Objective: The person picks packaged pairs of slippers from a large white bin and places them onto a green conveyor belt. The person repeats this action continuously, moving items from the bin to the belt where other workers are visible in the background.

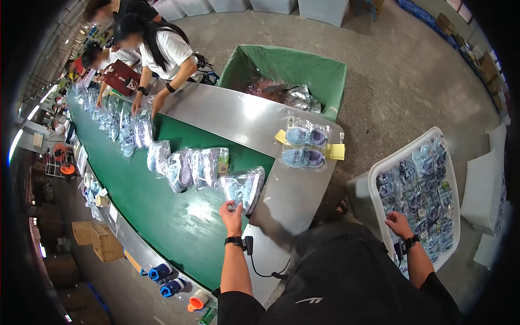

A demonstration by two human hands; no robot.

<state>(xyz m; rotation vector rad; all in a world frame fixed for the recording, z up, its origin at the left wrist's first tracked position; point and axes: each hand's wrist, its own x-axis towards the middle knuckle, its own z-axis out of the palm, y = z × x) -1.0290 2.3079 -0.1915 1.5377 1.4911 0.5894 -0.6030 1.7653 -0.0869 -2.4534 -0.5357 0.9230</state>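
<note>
My left hand (232,218) touches bagged shoes (241,188), likely light and slippery, best cupped underneath; right hand (399,224) at white bin (457,222), both grips unclear.

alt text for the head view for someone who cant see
A person's left hand is at a bag of shoes by the edge of a green belt, the right hand at a white bin packed with bagged shoes. Other people stand farther along.

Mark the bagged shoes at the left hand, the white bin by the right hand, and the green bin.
Bagged shoes (242,188): head view, middle of the bag.
White bin (362,196): head view, outer left wall.
Green bin (303,70): head view, inner far wall.
</note>
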